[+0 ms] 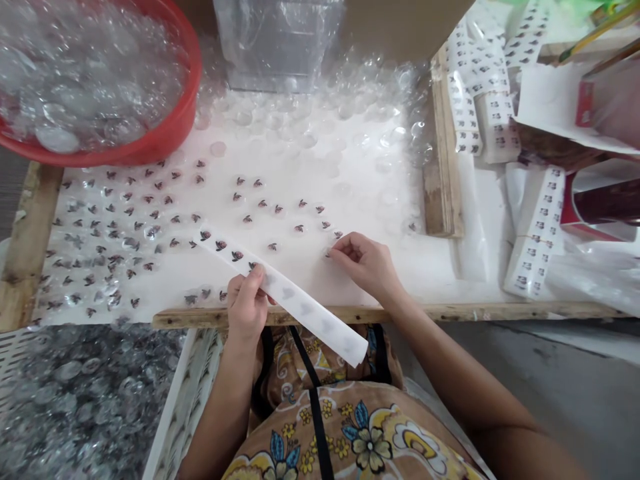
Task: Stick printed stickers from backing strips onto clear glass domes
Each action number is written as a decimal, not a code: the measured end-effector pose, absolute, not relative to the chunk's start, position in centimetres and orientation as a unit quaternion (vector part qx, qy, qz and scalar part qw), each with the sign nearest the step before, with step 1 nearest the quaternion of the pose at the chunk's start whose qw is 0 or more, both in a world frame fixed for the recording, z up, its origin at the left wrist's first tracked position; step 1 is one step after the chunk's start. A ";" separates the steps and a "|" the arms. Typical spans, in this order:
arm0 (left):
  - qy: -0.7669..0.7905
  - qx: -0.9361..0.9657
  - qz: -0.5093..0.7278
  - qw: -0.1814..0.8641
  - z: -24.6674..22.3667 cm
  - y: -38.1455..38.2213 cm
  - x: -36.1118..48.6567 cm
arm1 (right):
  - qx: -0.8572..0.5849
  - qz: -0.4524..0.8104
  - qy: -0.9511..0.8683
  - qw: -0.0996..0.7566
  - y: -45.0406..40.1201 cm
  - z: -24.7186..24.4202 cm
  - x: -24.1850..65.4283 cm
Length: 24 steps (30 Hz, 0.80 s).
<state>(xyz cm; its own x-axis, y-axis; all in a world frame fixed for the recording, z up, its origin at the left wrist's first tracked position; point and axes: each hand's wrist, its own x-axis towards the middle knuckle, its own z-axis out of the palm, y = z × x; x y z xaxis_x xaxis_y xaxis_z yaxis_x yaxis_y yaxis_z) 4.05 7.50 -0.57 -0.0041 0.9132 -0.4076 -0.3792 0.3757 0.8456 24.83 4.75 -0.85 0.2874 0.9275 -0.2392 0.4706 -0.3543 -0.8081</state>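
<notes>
My left hand (247,303) is closed on a long white strip of stickers (320,319), its thumb on top near a small dark printed figure. The strip slants from the white work surface (225,143) down over the wooden front edge. To the right, my right hand (364,261) has its thumb and fingertips pinched together at the surface, touching a small clear disc with a dark sticker (329,253) that the fingers partly cover. Several clear discs with the same sticker (273,247) lie between and beyond the hands, and many more (130,212) spread over the left side.
A red basin (193,87) heaped with clear discs stands back left, and a clear plastic bin (273,53) at the back. Plain clear discs (310,140) lie behind. Wooden rails (445,147) border the surface. Banded sticker strips (535,233) lie right; a crate of discs (90,400) sits below left.
</notes>
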 end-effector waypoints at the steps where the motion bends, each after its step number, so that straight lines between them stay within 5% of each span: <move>1: 0.510 0.264 0.492 0.654 -0.5 7.5 4.1 | -0.740 0.360 -0.478 0.308 4.8 -0.8 24.8; 24: 0.507 0.291 0.515 0.627 -1.1 7.4 4.2 | -0.752 0.193 -0.602 0.185 4.5 -1.3 23.5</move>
